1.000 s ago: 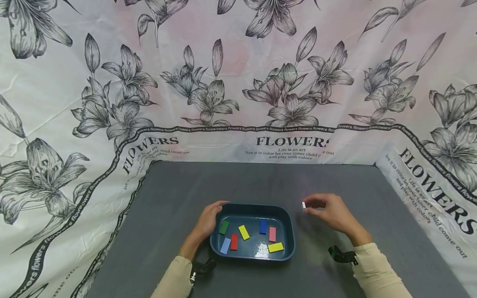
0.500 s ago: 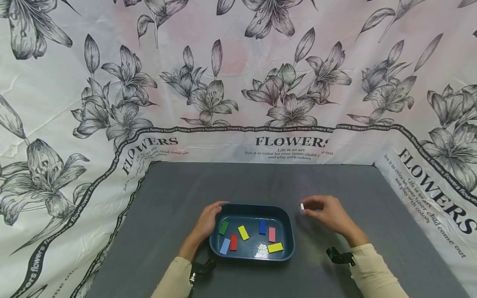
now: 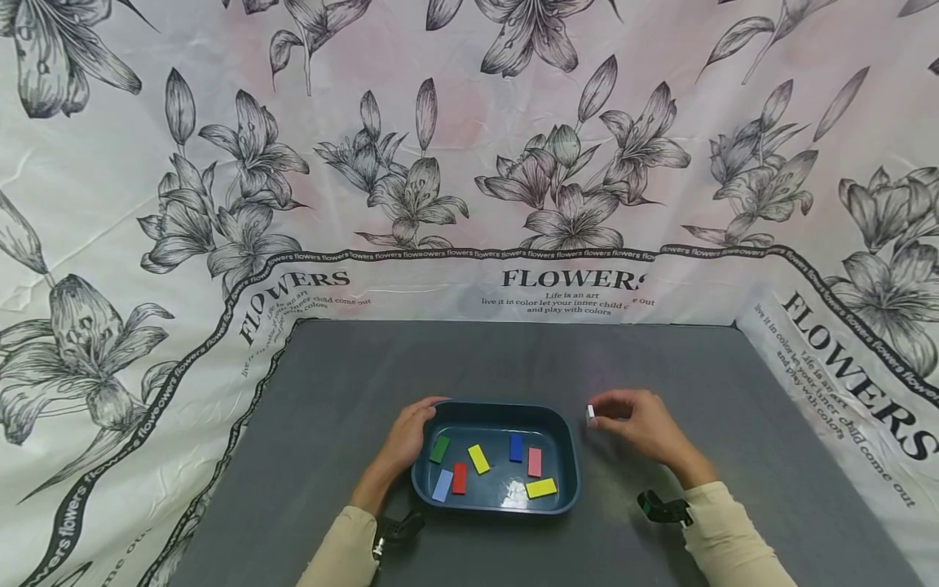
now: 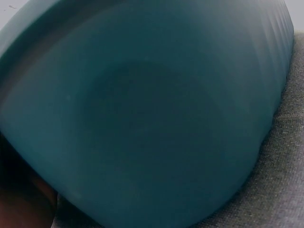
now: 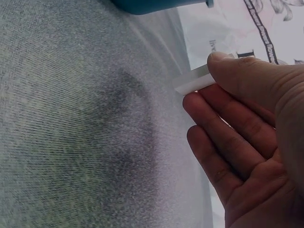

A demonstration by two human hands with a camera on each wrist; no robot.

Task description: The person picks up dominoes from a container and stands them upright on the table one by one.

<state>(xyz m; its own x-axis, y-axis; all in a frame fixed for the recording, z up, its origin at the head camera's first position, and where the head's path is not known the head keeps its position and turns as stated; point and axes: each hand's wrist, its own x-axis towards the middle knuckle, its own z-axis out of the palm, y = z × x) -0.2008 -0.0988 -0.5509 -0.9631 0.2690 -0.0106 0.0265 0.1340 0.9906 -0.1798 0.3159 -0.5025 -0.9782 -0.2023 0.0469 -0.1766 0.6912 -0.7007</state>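
A dark blue tray (image 3: pixel 495 511) rests on the grey table and holds several small flat coloured blocks. My left hand (image 3: pixel 406 434) grips the tray at its left end and far left corner. In the left wrist view the outer wall of the tray (image 4: pixel 156 133) fills most of the picture. Just right of the tray, my right hand (image 3: pixel 645 424) pinches a small white block (image 3: pixel 590 413) between thumb and fingers. The right wrist view shows this white block (image 5: pixel 194 80) raised over the table, with the other fingers loosely bent below it.
Inside the tray lie a green block (image 3: pixel 439 449), a red block (image 3: pixel 459 478), a pink block (image 3: pixel 535 462), and blue and yellow ones. A floral curtain (image 3: pixel 440 196) hangs behind the grey table (image 3: pixel 411 359) and along its sides.
My right hand has moved slightly left and nearer to me with the white block, closer to the tray. The left hand and tray have stayed in place.
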